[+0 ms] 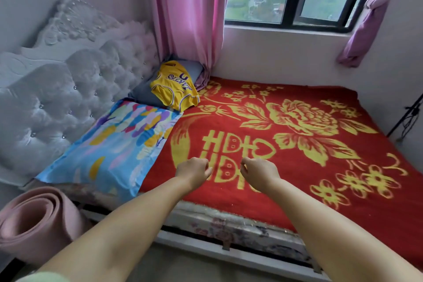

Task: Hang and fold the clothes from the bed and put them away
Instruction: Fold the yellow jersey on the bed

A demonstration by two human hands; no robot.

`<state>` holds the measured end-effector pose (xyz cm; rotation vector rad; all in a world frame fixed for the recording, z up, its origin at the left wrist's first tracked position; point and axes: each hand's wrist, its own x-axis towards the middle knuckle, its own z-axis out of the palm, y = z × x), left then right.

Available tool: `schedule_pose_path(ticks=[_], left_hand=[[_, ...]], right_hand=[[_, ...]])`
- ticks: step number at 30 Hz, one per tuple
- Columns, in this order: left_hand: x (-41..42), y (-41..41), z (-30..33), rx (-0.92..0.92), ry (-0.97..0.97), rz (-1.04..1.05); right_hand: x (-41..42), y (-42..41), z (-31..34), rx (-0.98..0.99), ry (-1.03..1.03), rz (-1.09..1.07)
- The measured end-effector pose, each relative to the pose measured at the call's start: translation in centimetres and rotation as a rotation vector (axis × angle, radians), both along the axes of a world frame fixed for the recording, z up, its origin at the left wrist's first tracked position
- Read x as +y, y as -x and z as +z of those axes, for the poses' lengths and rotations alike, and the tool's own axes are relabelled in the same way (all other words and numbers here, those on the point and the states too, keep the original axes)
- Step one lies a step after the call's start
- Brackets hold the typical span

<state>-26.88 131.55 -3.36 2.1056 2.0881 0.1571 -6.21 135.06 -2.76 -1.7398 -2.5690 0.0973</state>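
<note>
We find the yellow jersey (175,86) at the far head corner of the bed, draped over a grey pillow (143,94) that it largely hides. Its purple lettering reads upside down to us, so the neck points toward us and to the right, the long axis running diagonally from the pink curtain (190,11) toward the blanket; whether it has sleeves we cannot tell. The fabric looks smooth and shiny, with purple trim at the openings. Beside it lies a glossy multicoloured pillow (114,144), against a tufted, button-studded headboard (68,94). The fuzzy red blanket (297,149) with gold flowers covers the bed. Above it our left hand (193,173) and right hand (259,173) hover near each other, fingers loosely curled and holding nothing. A rolled pink mat (34,222) is cut off at the left edge
</note>
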Motion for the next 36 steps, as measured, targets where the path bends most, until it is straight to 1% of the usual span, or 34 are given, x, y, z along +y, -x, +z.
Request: schedule_pose_path(ticks=[6, 10, 16, 22, 25, 29, 32, 36], left_hand=[[10.3, 2.0, 1.0, -0.025, 0.004, -0.010], [14.8, 3.1, 0.7, -0.039, 0.016, -0.015], [22.1, 5.7, -1.6, -0.033, 0.056, 0.031], [29.3, 9.7, -3.5, -0.023, 0.108, 0.122], [33.1, 12.1, -4.7, -0.059, 0.118, 0.187], [36.5, 15.3, -7.7, -0.074, 0.189, 0.231], [40.1, 18.5, -11.5, -0.088, 0.271, 0.247], [46.8, 23.0, -18.3, -0.077, 0.355, 0.218]], right_hand=[[9.9, 1.6, 0.3, 0.014, 0.011, -0.052], [14.6, 2.7, -0.1, 0.016, 0.045, -0.076], [23.2, 5.4, -2.4, 0.019, 0.106, -0.039], [32.9, 9.0, -5.5, 0.011, 0.164, 0.022], [37.7, 11.4, -7.9, -0.007, 0.215, 0.064], [41.6, 15.2, -11.6, -0.031, 0.288, 0.122], [44.9, 18.6, -15.5, 0.011, 0.338, 0.124], [50.2, 23.3, -22.6, 0.029, 0.387, 0.033]])
